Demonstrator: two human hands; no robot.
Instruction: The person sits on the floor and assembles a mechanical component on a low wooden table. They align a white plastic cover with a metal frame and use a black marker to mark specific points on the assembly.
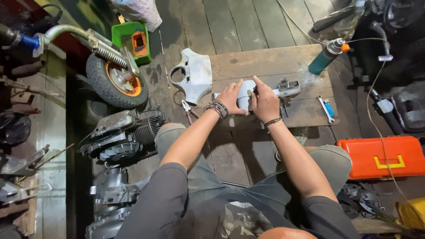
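a pale grey moulded plastic cover piece (245, 94) lies on the low wooden board surface (270, 62) in front of the seated person, near its front edge, and both hands are on it. the left hand (231, 98) presses flat on the piece's left side with fingers spread, not closed around it. the right hand (264, 101) is closed on the right part of the piece, its fingertips pinched at the top edge; whether a small tool sits in that pinch cannot be told. just right of the right hand, touching the piece or very close to it, sits a grey metal part with a dark square opening (287, 88). further right on the surface lie a silver open-ended wrench (325, 109) and a small blue lighter (329, 107) just beside it, and a teal spray can with an orange nozzle (326, 56) lies at the far right corner. a larger pale grey plastic shroud (195, 74) overhangs the left end, with pliers (188, 110) on the floor below it. an orange toolbox with a yellow latch (383, 157) stands to the right on the floor, a small wheel with an orange hub (116, 81) to the left, and a green plastic tray (132, 40) beyond it.
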